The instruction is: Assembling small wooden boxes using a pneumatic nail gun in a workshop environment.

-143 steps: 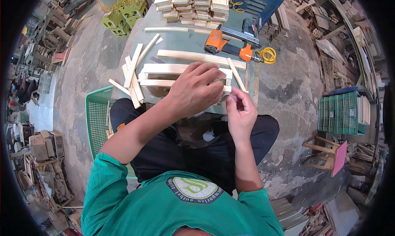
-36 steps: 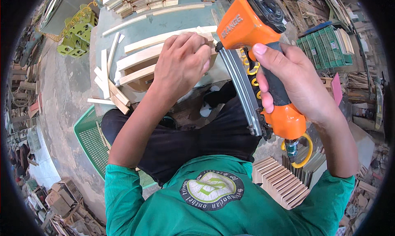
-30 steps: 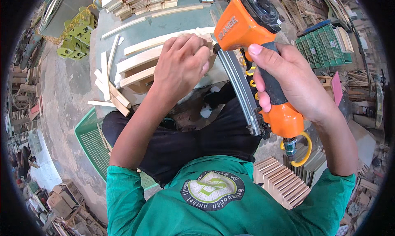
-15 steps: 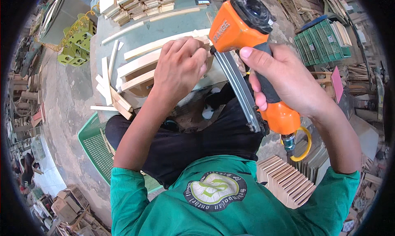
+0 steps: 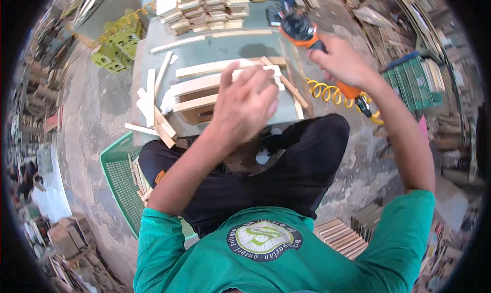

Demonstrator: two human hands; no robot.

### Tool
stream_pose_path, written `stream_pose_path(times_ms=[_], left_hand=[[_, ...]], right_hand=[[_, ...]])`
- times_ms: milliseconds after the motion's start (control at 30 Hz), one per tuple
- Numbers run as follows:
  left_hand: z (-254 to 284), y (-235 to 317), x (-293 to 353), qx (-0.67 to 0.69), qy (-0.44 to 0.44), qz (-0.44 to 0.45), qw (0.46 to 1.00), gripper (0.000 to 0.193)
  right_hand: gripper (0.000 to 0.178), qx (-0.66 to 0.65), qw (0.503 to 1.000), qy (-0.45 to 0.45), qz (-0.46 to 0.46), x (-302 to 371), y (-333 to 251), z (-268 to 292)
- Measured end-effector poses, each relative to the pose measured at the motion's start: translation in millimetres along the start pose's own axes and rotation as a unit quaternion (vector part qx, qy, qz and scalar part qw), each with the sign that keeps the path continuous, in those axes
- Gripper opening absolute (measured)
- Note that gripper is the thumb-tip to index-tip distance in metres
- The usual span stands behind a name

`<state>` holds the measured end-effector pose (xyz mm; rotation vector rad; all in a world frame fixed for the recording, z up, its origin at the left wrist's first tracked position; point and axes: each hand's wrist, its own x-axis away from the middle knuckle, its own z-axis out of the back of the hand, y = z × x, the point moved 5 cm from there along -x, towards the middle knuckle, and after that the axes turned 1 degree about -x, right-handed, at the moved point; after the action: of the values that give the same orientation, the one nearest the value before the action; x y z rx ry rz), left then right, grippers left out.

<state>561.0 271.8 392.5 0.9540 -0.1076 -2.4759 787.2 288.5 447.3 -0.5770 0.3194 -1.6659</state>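
My right hand [image 5: 343,60] is wrapped round the handle of an orange and black nail gun [image 5: 307,37], held up over the far right corner of the table. My left hand [image 5: 243,106], slightly smeared by motion, is over the right part of a small wooden frame [image 5: 197,105] of pale strips. Its fingers are apart, with nothing visible in them; whether they touch the frame I cannot tell. Just behind the frame lies a long pale strip [image 5: 204,68]. A thin strip [image 5: 294,91] lies aslant at the frame's right end.
Loose strips [image 5: 151,96] lie crossed on the table's left side. Stacks of short wood pieces [image 5: 204,7] stand at the back. A coiled yellow hose [image 5: 327,91] hangs at the right. A green basket [image 5: 118,173] stands at lower left, and wooden panels [image 5: 342,237] stand in a row at lower right.
The nail gun in my right hand has moved away from me, off the frame's right end to the far right. My left hand's curled fingers have loosened and spread. The view has shifted slightly.
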Motion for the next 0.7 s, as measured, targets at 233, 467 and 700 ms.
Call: stream_pose_path(times_ms=[233, 467, 700], left_hand=[[54, -11, 80, 0.024, 0.194, 0.18, 0.964, 0.044], [44, -52, 142, 0.049, 0.28, 0.339, 0.897, 0.065], [34, -69, 142, 0.138, 0.307, 0.368, 0.867, 0.058]], right_hand=[[0.06, 0.239, 0.962, -0.021, 0.128, -115, 41, -99], [0.075, 0.257, 0.951, -0.03, 0.172, -147, 69, -162], [0.036, 0.08, 0.96, 0.108, 0.246, -132, 24, -88]])
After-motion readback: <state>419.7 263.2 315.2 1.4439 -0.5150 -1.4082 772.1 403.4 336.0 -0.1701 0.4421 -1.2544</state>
